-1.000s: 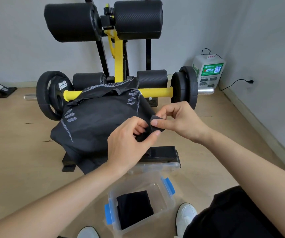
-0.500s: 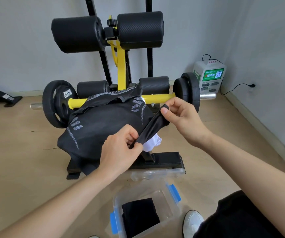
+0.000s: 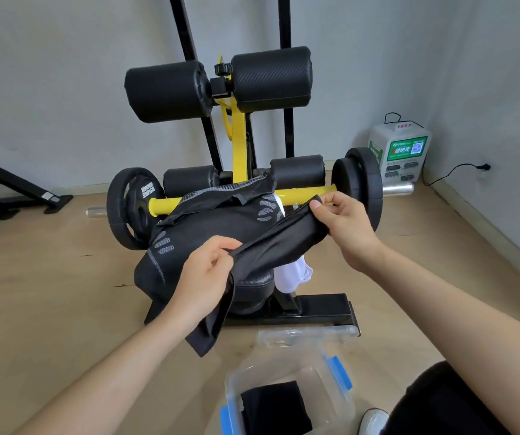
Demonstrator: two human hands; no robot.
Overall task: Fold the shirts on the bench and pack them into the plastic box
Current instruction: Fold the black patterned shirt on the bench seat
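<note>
A black shirt (image 3: 208, 227) with grey printed marks lies draped over the bench seat (image 3: 252, 282). My left hand (image 3: 203, 277) pinches its fabric at the near edge, and my right hand (image 3: 343, 222) pinches the end of a sleeve that is stretched between both hands. A white garment (image 3: 293, 276) shows beneath the black shirt on the bench's right side. On the floor below stands the clear plastic box (image 3: 331, 390) with blue clips, holding a folded black shirt (image 3: 274, 409).
The box's clear lid (image 3: 302, 335) lies by the bench's black base (image 3: 321, 309). A barbell with a yellow bar (image 3: 302, 194) and black plates crosses behind. A white charger box (image 3: 401, 152) stands by the right wall. My shoe (image 3: 373, 422) is beside the box.
My right hand has pulled the sleeve up and to the right, stretching it out. The left hand stays pinching the fabric. The white garment has come into view.
</note>
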